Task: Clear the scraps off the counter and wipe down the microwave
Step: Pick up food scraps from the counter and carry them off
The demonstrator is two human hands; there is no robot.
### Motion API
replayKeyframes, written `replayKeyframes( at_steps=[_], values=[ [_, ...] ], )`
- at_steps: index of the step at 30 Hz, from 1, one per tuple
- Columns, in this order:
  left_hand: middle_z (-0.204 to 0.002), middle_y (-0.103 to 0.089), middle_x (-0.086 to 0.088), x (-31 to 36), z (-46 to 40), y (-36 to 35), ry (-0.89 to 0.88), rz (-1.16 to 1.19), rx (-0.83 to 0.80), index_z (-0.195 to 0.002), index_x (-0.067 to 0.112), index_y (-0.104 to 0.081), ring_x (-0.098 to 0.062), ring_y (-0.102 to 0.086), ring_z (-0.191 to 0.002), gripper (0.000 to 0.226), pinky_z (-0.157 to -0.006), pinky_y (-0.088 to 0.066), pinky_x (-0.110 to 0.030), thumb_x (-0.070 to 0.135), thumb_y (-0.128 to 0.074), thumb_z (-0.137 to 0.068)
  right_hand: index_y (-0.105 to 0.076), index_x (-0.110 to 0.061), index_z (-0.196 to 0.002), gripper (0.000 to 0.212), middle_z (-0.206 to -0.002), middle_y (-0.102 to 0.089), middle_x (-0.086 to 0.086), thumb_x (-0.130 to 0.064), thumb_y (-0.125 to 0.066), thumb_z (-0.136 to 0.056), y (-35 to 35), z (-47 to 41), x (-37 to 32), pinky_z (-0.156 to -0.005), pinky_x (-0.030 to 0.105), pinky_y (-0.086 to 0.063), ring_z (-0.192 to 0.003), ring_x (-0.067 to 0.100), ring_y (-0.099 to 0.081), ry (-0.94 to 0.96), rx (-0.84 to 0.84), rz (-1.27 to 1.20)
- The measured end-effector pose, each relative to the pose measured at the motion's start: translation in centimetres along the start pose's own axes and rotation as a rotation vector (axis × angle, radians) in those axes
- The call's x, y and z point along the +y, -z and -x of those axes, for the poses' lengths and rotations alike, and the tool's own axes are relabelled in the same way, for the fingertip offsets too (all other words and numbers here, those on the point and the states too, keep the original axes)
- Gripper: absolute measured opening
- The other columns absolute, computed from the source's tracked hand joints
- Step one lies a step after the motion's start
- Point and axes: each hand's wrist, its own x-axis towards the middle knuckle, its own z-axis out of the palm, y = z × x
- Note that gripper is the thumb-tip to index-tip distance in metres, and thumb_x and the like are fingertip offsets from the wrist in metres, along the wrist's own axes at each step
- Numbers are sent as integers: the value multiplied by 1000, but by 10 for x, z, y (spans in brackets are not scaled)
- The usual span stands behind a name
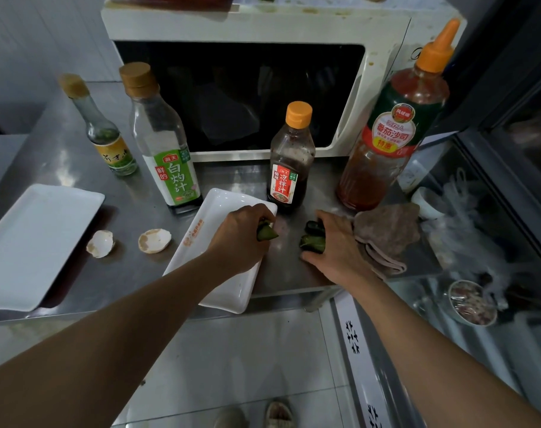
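My left hand [243, 234] holds a green vegetable scrap [266, 231] over the right end of a white rectangular plate [210, 230]. My right hand [334, 242] grips more green scraps [313, 239] on the steel counter [62, 156], just right of the plate. Two eggshell halves [99, 243] [154, 240] lie on the counter left of the plate. A brown cloth [386, 233] lies folded beside my right hand. The white microwave [383, 57] stands at the back, its top and front stained.
Four sauce bottles stand before the microwave: a small one [103, 131], a green-labelled one [167, 149], a dark orange-capped one [290, 162] and a big ketchup bottle [395, 128]. A second white plate [31, 242] lies at the left. A glass cabinet [494, 242] is at the right.
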Motion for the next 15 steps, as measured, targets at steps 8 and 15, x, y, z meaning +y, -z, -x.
replayKeyframes(
  at_steps=[8,15],
  values=[
    [-107,-65,-8,-1,-2,-3,1,3,-10,-108,14,-61,-24,-58,-97,28,-85,-48,-34,10,-66,-81,-45,-14,-135,58,-136,-44,6,-39,-62,-86,2,-7,2,-108,34,-30,-129,22,-34,-35,22,-38],
    [-107,-64,-6,1,-2,-4,-1,-5,-7,-109,14,-61,-22,-57,-98,29,-84,-46,-30,10,-66,-81,-63,-5,-114,25,-115,-58,16,-12,-54,-92,6,-15,8,-94,31,-38,-108,27,-53,-2,114,-30]
  ],
)
